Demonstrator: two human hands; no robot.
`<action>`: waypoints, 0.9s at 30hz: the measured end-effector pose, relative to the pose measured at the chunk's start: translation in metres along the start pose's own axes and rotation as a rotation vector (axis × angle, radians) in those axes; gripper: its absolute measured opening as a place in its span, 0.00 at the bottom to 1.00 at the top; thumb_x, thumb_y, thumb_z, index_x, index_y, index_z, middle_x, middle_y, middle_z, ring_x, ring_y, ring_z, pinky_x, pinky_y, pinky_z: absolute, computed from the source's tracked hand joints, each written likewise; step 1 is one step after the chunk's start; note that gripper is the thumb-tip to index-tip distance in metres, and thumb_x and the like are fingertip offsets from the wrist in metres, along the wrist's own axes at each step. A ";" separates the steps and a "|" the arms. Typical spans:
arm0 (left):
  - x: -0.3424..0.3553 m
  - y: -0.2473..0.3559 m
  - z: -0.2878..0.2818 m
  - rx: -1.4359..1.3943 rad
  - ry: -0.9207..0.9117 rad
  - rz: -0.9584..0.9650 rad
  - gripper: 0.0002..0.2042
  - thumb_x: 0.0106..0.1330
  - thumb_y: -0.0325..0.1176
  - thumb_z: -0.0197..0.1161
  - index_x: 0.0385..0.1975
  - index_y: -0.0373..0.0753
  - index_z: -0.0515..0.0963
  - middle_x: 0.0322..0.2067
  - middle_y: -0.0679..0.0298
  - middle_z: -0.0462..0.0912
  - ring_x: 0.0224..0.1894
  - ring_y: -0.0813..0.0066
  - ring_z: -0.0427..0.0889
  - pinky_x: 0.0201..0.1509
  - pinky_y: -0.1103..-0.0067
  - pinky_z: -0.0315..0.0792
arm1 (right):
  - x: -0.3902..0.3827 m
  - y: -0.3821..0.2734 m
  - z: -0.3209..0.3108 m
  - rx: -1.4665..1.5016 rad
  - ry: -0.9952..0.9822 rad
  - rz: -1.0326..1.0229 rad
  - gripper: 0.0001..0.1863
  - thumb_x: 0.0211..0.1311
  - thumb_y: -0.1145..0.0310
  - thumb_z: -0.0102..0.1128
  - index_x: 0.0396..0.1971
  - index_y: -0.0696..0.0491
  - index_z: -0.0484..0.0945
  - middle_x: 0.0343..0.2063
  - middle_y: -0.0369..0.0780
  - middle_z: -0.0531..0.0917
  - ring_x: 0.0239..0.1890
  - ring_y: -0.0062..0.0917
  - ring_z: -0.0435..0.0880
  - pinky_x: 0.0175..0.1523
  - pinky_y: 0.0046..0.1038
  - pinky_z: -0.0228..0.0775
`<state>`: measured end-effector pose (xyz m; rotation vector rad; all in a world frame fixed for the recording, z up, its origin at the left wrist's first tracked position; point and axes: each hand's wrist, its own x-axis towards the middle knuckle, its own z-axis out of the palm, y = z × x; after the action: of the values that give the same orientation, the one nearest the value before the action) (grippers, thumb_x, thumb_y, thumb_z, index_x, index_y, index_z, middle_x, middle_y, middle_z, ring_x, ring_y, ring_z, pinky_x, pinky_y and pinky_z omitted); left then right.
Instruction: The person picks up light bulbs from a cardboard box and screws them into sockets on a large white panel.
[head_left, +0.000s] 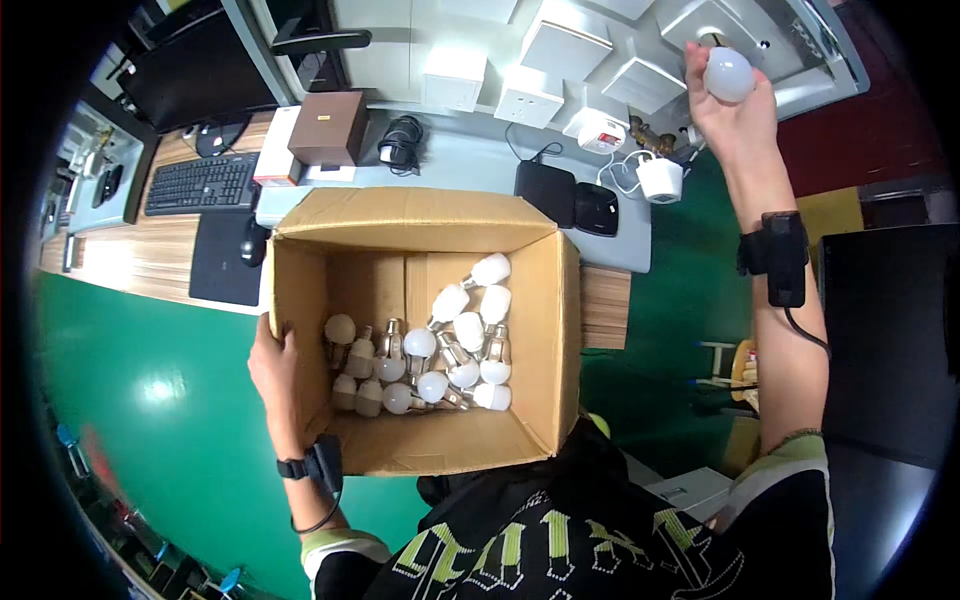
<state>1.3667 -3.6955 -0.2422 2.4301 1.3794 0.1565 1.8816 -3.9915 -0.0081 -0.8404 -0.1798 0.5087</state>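
Note:
My right hand (pixel 740 125) is raised at the upper right, its fingers closed round a white light bulb (pixel 729 75). The bulb's round end faces me, and its base is hidden, so I cannot tell whether it sits in the wall fitting (pixel 708 35) behind it. At the left side of an open cardboard box (pixel 567 340), my left hand (pixel 273 365) grips the wall, thumb towards the inside. Several white bulbs (pixel 420 342) with silvery bases lie loose on the box's bottom, mostly in its middle and right, some upright, others on their sides.
Behind the box, a grey ledge (pixel 455 150) carries a brown box (pixel 328 128), a coiled black cable (pixel 401 143) and two black devices (pixel 570 198). White switch boxes and sockets (pixel 530 97) line the panel above. A keyboard (pixel 202 184) and mouse (pixel 253 243) are on the desk at left.

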 end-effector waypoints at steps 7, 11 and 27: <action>0.009 -0.010 -0.008 -0.090 -0.126 0.124 0.23 0.64 0.31 0.63 0.58 0.36 0.68 0.36 0.41 0.83 0.39 0.42 0.83 0.40 0.58 0.78 | -0.032 -0.022 0.038 -1.330 0.165 -0.039 0.37 0.67 0.42 0.50 0.57 0.64 0.66 0.47 0.50 0.78 0.44 0.32 0.84 0.42 0.30 0.84; 0.014 0.013 -0.020 -0.195 -0.174 0.148 0.19 0.62 0.27 0.62 0.54 0.34 0.70 0.38 0.40 0.81 0.40 0.40 0.81 0.40 0.56 0.76 | -0.003 -0.033 0.063 -2.197 0.250 -0.199 0.50 0.47 0.40 0.72 0.53 0.69 0.63 0.41 0.56 0.80 0.46 0.39 0.83 0.40 0.32 0.79; 0.033 0.015 -0.023 -0.321 -0.273 0.200 0.21 0.60 0.22 0.59 0.54 0.37 0.67 0.36 0.43 0.80 0.36 0.38 0.79 0.36 0.53 0.73 | -0.009 -0.036 0.066 -2.322 0.384 -0.050 0.36 0.59 0.49 0.63 0.54 0.64 0.66 0.43 0.56 0.81 0.45 0.46 0.84 0.50 0.38 0.78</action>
<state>1.3905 -3.6689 -0.2175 2.2166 0.9170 0.0821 1.8632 -3.9719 0.0628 -3.1328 -0.4139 -0.1991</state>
